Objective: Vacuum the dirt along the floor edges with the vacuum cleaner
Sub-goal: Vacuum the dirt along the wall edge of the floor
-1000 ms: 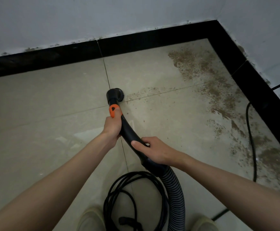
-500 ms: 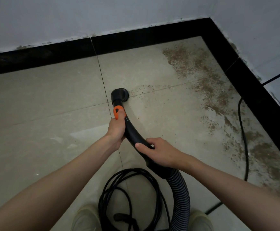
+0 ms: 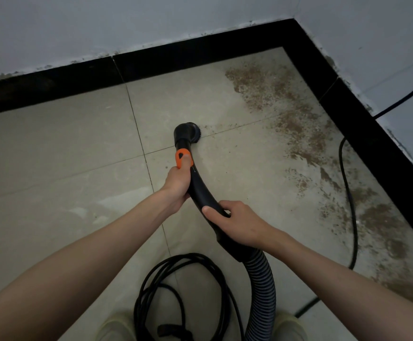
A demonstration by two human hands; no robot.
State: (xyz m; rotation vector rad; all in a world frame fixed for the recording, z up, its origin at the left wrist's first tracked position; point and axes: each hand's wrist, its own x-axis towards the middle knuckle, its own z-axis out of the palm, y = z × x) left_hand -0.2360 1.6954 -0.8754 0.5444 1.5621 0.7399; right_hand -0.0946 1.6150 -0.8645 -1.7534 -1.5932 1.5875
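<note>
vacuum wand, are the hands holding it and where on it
Both hold it. The left hand grips the vacuum wand just below the orange slider; the right hand grips its lower bend, above the ribbed hose.

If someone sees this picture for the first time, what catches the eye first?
The brown dirt spread along the right wall's black skirting. Then the orange slider on the black vacuum handle, centre, gripped by the left hand and right hand.

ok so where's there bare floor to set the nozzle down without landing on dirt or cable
Bare tile lies left of the brush nozzle, up to the black skirting. The right side is crowded: dirt runs along the right-hand skirting with a power cord through it. By the feet lies a coiled cable. Both hands grip the wand.
</note>
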